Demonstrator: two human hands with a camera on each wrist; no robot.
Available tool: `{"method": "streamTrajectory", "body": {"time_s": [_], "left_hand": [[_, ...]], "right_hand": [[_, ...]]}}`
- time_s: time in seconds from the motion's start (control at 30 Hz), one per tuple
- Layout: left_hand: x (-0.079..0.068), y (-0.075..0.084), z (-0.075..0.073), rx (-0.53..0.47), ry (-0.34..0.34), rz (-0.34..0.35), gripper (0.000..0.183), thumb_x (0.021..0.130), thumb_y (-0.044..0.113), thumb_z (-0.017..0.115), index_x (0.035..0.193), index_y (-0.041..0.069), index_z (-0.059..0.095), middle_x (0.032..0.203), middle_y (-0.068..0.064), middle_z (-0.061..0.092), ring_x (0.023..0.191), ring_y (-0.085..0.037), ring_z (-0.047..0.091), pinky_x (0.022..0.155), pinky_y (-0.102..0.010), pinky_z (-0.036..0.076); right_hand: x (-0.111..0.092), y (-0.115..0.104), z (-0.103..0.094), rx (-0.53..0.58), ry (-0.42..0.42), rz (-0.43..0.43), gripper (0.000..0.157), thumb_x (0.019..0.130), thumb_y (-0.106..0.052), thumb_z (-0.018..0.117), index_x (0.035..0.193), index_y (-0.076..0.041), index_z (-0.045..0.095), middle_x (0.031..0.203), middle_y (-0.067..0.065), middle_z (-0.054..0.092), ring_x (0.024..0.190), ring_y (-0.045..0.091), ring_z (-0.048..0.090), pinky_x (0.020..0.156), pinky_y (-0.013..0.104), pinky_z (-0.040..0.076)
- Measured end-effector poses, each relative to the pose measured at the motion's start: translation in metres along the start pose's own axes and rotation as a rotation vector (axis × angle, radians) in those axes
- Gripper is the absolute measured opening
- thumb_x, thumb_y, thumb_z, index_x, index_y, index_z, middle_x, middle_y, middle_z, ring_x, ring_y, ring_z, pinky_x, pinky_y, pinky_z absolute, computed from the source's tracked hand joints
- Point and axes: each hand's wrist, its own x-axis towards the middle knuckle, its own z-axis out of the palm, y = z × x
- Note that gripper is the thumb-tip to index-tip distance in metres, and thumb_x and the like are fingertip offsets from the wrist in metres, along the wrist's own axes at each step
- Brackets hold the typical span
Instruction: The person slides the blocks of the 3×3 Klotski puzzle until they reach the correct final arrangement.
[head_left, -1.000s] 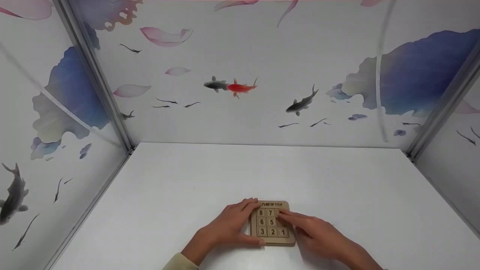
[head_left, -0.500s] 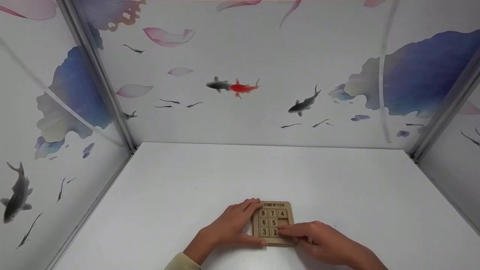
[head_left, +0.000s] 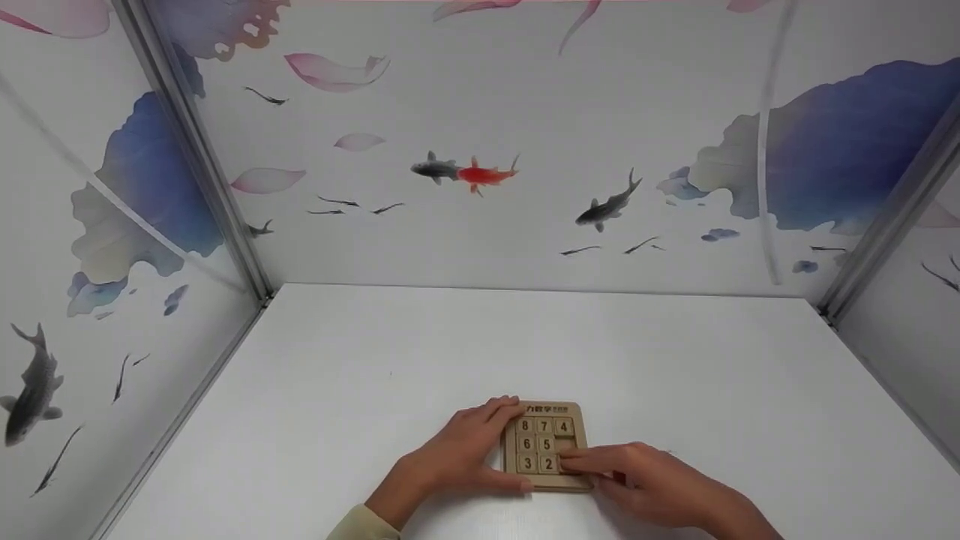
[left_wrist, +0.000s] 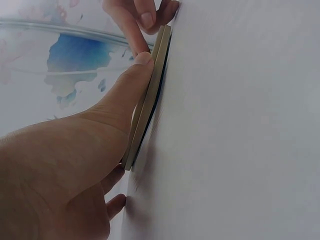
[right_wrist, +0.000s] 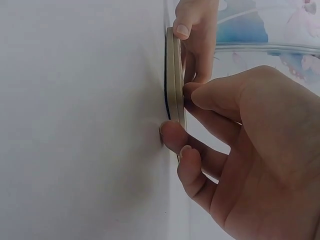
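A wooden number slide puzzle (head_left: 551, 484) lies flat on the white table, its tiles reading 8, 7, 4, then 6, 5 and a gap, then 3, 2. My left hand (head_left: 465, 450) grips its left side, thumb along the near edge and fingertips at the far left corner. The left wrist view shows that thumb (left_wrist: 132, 80) lying over the board's edge. From the right, my right hand (head_left: 652, 480) rests extended fingertips on the lower right corner tile, which they cover. In the right wrist view its remaining fingers (right_wrist: 192, 167) are bent beside the board.
The white tabletop (head_left: 480, 337) runs back to a wall (head_left: 525, 247) printed with fish, petals and blue leaves. Side panels with metal posts (head_left: 202, 157) enclose it left and right.
My right fingertips have moved from the top right tile down to the bottom right one, uncovering the 4 and the gap below it. My left hand keeps its hold.
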Motion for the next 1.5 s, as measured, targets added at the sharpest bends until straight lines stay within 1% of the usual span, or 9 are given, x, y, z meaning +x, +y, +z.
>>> {"method": "streamTrajectory", "body": {"time_s": [0.2, 0.37, 0.67, 0.73, 0.8, 0.87, 0.97, 1.3, 1.5], "left_hand": [[0.000, 0.000, 0.000, 0.003, 0.002, 0.001, 0.110, 0.086, 0.084, 0.069, 0.170, 0.024, 0.032, 0.177, 0.002, 0.032, 0.162, -0.018, 0.036, 0.132, -0.052, 0.034], [-0.001, 0.000, 0.000, 0.010, 0.008, 0.015, 0.109, 0.087, 0.083, 0.070, 0.169, 0.023, 0.033, 0.176, 0.001, 0.034, 0.161, -0.019, 0.037, 0.132, -0.051, 0.035], [-0.001, -0.001, -0.001, 0.016, 0.011, 0.019, 0.107, 0.088, 0.080, 0.071, 0.169, 0.022, 0.034, 0.176, 0.001, 0.035, 0.161, -0.019, 0.038, 0.131, -0.052, 0.036], [-0.001, -0.001, -0.001, 0.017, 0.011, 0.018, 0.107, 0.087, 0.080, 0.072, 0.169, 0.022, 0.035, 0.176, 0.001, 0.035, 0.161, -0.019, 0.038, 0.131, -0.052, 0.037], [-0.001, -0.002, 0.000, 0.018, 0.012, 0.016, 0.107, 0.087, 0.081, 0.072, 0.168, 0.022, 0.035, 0.176, 0.001, 0.035, 0.161, -0.020, 0.038, 0.131, -0.052, 0.037], [0.000, -0.002, 0.001, 0.015, 0.012, 0.012, 0.107, 0.087, 0.082, 0.071, 0.168, 0.022, 0.035, 0.176, 0.001, 0.034, 0.161, -0.020, 0.038, 0.131, -0.052, 0.036], [0.000, -0.002, 0.001, 0.008, 0.009, 0.005, 0.108, 0.086, 0.083, 0.071, 0.168, 0.023, 0.035, 0.176, 0.003, 0.034, 0.161, -0.020, 0.038, 0.132, -0.052, 0.035], [0.000, 0.000, 0.000, -0.010, 0.001, -0.011, 0.109, 0.085, 0.083, 0.071, 0.169, 0.025, 0.034, 0.177, 0.004, 0.032, 0.162, -0.020, 0.037, 0.133, -0.052, 0.033], [0.000, -0.001, 0.000, -0.013, 0.006, -0.004, 0.108, 0.086, 0.084, 0.070, 0.169, 0.025, 0.034, 0.177, 0.004, 0.032, 0.162, -0.018, 0.036, 0.133, -0.052, 0.034]], "right_hand": [[0.004, 0.001, 0.001, 0.000, -0.013, 0.070, 0.039, 0.111, -0.020, 0.061, 0.146, -0.034, 0.069, 0.157, -0.013, 0.061, 0.100, 0.001, 0.059, 0.076, 0.020, 0.049], [0.007, -0.001, 0.003, -0.039, -0.017, 0.107, 0.042, 0.112, -0.022, 0.061, 0.151, -0.036, 0.064, 0.158, -0.013, 0.060, 0.098, 0.001, 0.059, 0.074, 0.021, 0.048], [0.011, -0.006, 0.007, -0.156, 0.003, 0.141, 0.051, 0.109, -0.017, 0.062, 0.156, -0.035, 0.059, 0.161, -0.014, 0.056, 0.126, 0.005, 0.061, 0.084, 0.026, 0.053], [0.011, -0.007, 0.009, -0.168, 0.003, 0.143, 0.052, 0.109, -0.016, 0.062, 0.157, -0.034, 0.057, 0.162, -0.013, 0.055, 0.132, 0.009, 0.062, 0.088, 0.030, 0.057], [0.012, -0.007, 0.010, -0.188, 0.003, 0.146, 0.050, 0.111, -0.020, 0.060, 0.159, -0.033, 0.056, 0.163, -0.013, 0.053, 0.142, 0.016, 0.060, 0.100, 0.038, 0.061], [0.012, -0.007, 0.011, -0.203, 0.004, 0.146, 0.048, 0.113, -0.024, 0.058, 0.160, -0.033, 0.054, 0.164, -0.011, 0.053, 0.148, 0.022, 0.057, 0.110, 0.048, 0.059], [0.012, -0.006, 0.012, -0.216, 0.008, 0.139, 0.048, 0.114, -0.026, 0.056, 0.161, -0.032, 0.052, 0.165, -0.010, 0.051, 0.149, 0.024, 0.057, 0.114, 0.054, 0.055], [0.013, -0.007, 0.012, -0.205, -0.010, 0.162, 0.054, 0.112, -0.017, 0.058, 0.162, -0.034, 0.050, 0.167, -0.012, 0.050, 0.151, 0.024, 0.055, 0.117, 0.054, 0.052], [0.012, -0.013, 0.013, -0.231, 0.025, 0.136, 0.051, 0.113, -0.019, 0.057, 0.162, -0.032, 0.052, 0.166, -0.009, 0.053, 0.150, 0.026, 0.057, 0.116, 0.056, 0.053]]}}
